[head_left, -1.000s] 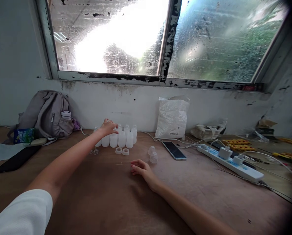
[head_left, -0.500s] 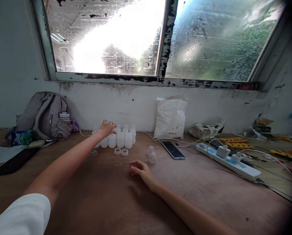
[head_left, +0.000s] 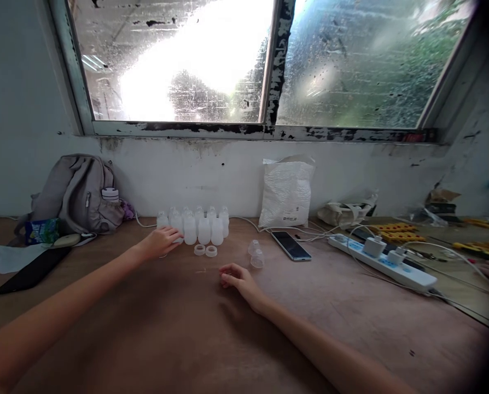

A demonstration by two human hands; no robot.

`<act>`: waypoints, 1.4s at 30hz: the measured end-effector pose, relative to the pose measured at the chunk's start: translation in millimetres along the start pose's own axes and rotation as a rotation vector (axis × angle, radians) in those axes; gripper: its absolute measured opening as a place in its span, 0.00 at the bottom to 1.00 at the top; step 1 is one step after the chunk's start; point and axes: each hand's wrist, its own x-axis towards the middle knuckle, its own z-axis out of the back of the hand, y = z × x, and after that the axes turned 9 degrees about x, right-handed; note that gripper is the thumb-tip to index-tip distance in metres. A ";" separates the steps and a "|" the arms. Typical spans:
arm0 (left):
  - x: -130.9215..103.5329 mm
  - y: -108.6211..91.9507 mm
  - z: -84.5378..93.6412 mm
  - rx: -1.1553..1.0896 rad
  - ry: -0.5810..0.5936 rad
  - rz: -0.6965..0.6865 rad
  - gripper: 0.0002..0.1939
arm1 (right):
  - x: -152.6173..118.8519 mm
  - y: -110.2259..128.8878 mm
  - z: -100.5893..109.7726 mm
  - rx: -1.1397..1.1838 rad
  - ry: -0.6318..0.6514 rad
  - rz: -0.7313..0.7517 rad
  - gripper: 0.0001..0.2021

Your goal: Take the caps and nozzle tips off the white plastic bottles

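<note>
Just now my left hand (head_left: 161, 242) is at the front left end of the bottles (head_left: 204, 232), its fingers bent down over the nearest ones; my own hand hides that grip, so I cannot tell how far it is open or whether it has hold of one. The bottles stand upright on the counter (head_left: 166, 328) near the wall, close together in two rows, frosted white and rounded at the shoulders, with clear, narrow tops showing along the back. Two pale rings (head_left: 199, 250) lie flat in front of them. My right hand (head_left: 239, 282) hovers or rests nearby, its grip half open, fingers loosely curled around nothing I can see, near two clear domed caps (head_left: 257, 259).
</note>
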 end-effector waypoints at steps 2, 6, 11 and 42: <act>-21.2 3.2 -12.8 0.007 0.001 0.120 0.15 | -0.4 0.2 -1.4 -0.019 0.001 0.008 0.10; -40.8 15.1 -38.6 0.055 0.023 0.394 0.14 | 0.5 -2.5 -2.4 -0.078 0.010 0.048 0.08; -32.8 10.9 -40.5 -0.088 0.003 0.380 0.12 | 18.8 -6.4 7.4 -0.129 0.033 -0.018 0.08; 3.3 -100.3 -53.7 -1.242 -0.060 0.261 0.30 | 26.9 -3.7 2.3 -0.779 0.198 0.562 0.13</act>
